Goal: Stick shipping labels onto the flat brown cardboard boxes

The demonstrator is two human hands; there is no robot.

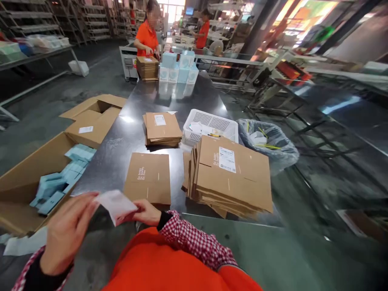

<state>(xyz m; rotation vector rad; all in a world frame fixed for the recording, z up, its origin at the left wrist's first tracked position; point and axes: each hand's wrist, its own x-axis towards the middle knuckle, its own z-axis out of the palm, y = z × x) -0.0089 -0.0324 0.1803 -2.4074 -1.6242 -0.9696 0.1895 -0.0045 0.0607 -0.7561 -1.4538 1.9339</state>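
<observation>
A small white label sheet [117,204] is stretched in the air between my two hands, over the table's near edge. My left hand [69,226] pinches its left corner between thumb and fingertips. The opposite end is gripped by the closed fingers of my right hand [147,212]. Just beyond the label lies a single flat brown carton [151,176] with white print. To its right, a leaning stack of flattened cartons [242,182] bears a white shipping label [227,159] on top. Behind is a smaller labelled stack [163,125].
A white plastic basket [212,115] holds papers and a pen. Beside it hangs a bag-lined bin [281,151]. At left, an open carton [18,190] contains light-blue boxes [57,184]. Across the metal table [142,97], a co-worker [147,36] stands near stacked blue-and-white boxes [178,68].
</observation>
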